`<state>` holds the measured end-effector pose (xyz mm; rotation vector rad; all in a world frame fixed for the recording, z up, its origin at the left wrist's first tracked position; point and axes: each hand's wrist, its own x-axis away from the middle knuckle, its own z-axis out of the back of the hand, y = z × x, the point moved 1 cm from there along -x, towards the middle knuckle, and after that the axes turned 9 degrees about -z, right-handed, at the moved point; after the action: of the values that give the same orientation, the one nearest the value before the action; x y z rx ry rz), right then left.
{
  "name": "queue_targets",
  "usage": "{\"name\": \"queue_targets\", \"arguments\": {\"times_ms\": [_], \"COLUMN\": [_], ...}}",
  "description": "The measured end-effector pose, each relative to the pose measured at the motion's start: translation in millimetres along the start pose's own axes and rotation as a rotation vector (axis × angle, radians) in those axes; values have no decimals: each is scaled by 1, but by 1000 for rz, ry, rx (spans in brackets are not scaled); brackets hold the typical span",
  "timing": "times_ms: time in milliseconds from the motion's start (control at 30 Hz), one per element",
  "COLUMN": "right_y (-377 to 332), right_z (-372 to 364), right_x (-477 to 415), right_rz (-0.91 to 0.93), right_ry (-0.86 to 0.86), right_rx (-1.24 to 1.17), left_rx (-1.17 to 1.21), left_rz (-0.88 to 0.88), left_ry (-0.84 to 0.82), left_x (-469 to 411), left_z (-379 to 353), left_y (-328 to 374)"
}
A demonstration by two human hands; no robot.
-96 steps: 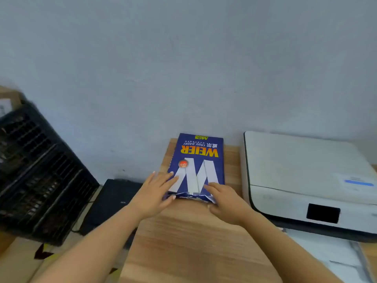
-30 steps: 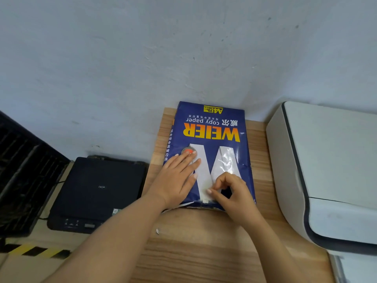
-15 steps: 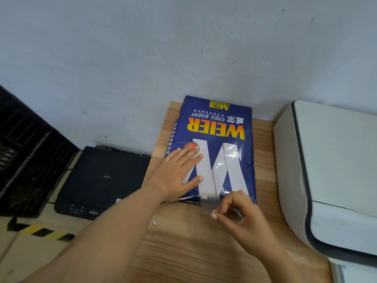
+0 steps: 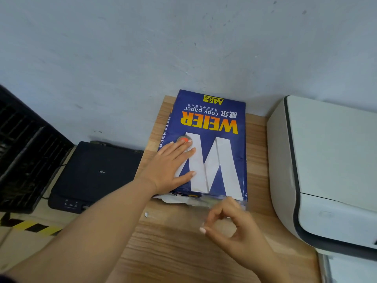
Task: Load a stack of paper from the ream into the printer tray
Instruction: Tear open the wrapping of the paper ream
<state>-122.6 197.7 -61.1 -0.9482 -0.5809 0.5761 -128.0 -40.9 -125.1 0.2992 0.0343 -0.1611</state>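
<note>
A blue "WEIER copy paper" ream (image 4: pixel 212 119) lies flat on the wooden table (image 4: pixel 173 252), its far end against the wall. Its near end is torn, and white wrapper edges (image 4: pixel 173 199) show there. My left hand (image 4: pixel 169 168) presses flat on the ream's left half, fingers spread. My right hand (image 4: pixel 234 227) hovers just in front of the ream's near right corner, thumb and fingers pinched on a blurred strip of clear tape (image 4: pixel 216 202) that still reaches the wrapper edge. The white printer (image 4: pixel 326 160) stands to the right, and part of its pale tray (image 4: pixel 346 268) shows at the bottom right.
A black flatbed device (image 4: pixel 95 172) sits lower, left of the table, beside a black slatted crate (image 4: pixel 22 156). A small white paper scrap (image 4: pixel 146 214) lies on the wood near my left forearm. Yellow-black striped tape (image 4: pixel 30 226) marks the floor.
My right hand has peeled the clear tape off the ream's top and pulled it toward me, past the near edge. My left hand has stayed flat on the ream.
</note>
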Motion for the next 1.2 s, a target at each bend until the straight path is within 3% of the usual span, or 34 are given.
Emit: {"name": "queue_targets", "arguments": {"times_ms": [133,233,333,433,533,733,967,1100,1200], "right_y": [1,8,25,40,46,50,34,26,24], "right_z": [-1,5,14,18,17,25,34,28,19], "right_x": [15,15,-4,-25,-36,-41,-53,-56,-46], "right_rz": [3,-33,-147,-142,-124,40,53,56,167], "right_ry": [47,268,471,391,287,295,315,321,290], "right_rx": [-77,-109,105,366,461,459,325,317,362], "left_rx": [-3,-8,-35,-52,-43,64,278,344,351], "left_rz": [-2,-9,-9,-5,5,-2,-192,-34,89], "left_ry": [-3,-10,-23,-35,-54,-169,-71,-106,-190], "left_x": [-1,-1,0,0,-1,-1,18,8,6], "left_z": [-2,-2,-2,-1,1,16,20,30,33], "left_y": [0,0,0,0,1,6,24,23,21]}}
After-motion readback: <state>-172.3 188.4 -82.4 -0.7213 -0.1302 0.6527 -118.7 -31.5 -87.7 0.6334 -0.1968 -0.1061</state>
